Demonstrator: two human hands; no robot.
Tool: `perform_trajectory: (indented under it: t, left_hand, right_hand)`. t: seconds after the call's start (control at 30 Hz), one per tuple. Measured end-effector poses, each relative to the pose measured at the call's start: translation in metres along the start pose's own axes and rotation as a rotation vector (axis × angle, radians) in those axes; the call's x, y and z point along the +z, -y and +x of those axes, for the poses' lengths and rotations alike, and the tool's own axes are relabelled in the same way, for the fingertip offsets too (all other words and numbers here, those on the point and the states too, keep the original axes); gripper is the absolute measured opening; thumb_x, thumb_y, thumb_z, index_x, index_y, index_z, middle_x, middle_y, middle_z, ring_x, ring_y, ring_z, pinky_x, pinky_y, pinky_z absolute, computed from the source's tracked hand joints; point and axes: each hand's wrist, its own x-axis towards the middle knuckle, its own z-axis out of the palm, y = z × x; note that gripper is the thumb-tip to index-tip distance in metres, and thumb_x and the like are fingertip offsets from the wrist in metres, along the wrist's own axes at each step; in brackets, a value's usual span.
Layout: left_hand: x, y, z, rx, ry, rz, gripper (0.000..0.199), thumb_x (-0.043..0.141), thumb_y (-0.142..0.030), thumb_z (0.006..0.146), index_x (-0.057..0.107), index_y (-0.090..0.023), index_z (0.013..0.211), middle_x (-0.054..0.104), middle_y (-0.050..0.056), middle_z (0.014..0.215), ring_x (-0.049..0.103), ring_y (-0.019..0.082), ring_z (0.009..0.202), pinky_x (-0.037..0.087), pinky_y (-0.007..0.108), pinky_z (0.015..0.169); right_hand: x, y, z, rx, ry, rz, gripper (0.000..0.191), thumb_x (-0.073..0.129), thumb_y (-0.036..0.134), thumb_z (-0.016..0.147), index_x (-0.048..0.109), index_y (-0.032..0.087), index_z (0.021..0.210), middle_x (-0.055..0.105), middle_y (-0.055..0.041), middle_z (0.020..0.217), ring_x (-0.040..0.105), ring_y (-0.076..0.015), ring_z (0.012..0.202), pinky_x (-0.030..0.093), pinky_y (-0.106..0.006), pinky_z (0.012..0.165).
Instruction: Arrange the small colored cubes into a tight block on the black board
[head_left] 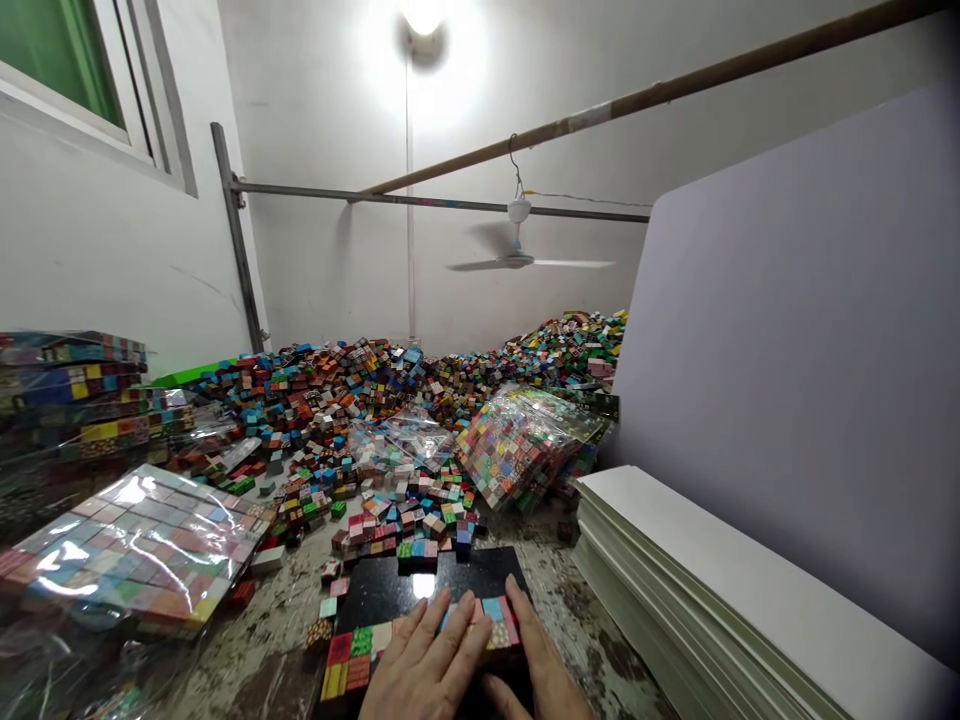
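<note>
A black glossy board (480,570) lies in front of me with rows of small colourful printed blocks (360,645) on its near part. My left hand (424,655) rests palm down over the middle of these rows, fingers stretched out and pressing on the blocks. At the right end, my right hand (544,665) lies with its index finger extended along the edge blocks. Its thumb is apart from that finger, near the left fingertips, and its other fingers are hidden. Loose blocks (416,553) touch the board's far edge, and several more sit along its left side.
A large heap of loose blocks (337,385) covers the back. Plastic-wrapped block sets lie at left (150,550) and centre right (517,445). A stack of white sheets (712,590) stands at right, before an upright pale panel (795,350). A fan (517,260) hangs overhead.
</note>
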Motion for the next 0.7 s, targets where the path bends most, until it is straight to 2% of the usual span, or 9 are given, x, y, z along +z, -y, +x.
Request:
perform_trajectory:
  t: [0.13,0.27,0.4,0.7]
  left_hand:
    - [0.001,-0.003,0.000,-0.023,-0.019,0.040,0.052,0.050,-0.040,0.084,0.041,-0.024,0.132,0.054,-0.003,0.128,0.048,0.020,0.112,0.041,0.030,0.088]
    - [0.002,-0.006,0.000,-0.039,-0.035,0.053,0.048,0.048,-0.035,0.085,0.041,-0.026,0.132,0.054,-0.005,0.128,0.047,0.020,0.112,0.039,0.030,0.089]
    - [0.002,-0.007,0.000,-0.048,-0.032,0.059,0.046,0.047,-0.034,0.085,0.044,-0.026,0.130,0.055,-0.005,0.126,0.048,0.021,0.111,0.039,0.032,0.087]
    - [-0.005,-0.005,0.003,-0.041,-0.007,0.027,0.056,0.055,-0.020,0.073,0.046,-0.025,0.128,0.055,-0.003,0.126,0.050,0.020,0.111,0.038,0.031,0.089]
  right_hand:
    - [0.009,-0.018,-0.001,-0.065,-0.058,-0.138,0.065,0.043,0.027,0.083,0.020,0.011,0.142,0.019,-0.0122,0.147,0.011,-0.0260,0.134,0.023,-0.045,0.107]
    - [0.017,-0.034,-0.002,-0.182,-0.129,-0.250,0.070,0.042,0.023,0.085,0.004,0.018,0.144,0.018,-0.0097,0.148,0.012,-0.0251,0.134,0.028,-0.043,0.105]
    - [0.021,-0.040,-0.002,-0.252,-0.198,-0.317,0.080,0.044,0.019,0.085,-0.011,0.025,0.142,0.019,-0.0092,0.148,0.016,-0.0254,0.133,0.034,-0.043,0.102]
    - [0.023,-0.040,-0.001,-0.301,-0.276,-0.352,0.082,0.048,0.023,0.084,-0.010,0.030,0.142,0.035,-0.0092,0.143,0.036,-0.0253,0.126,0.043,-0.040,0.096]
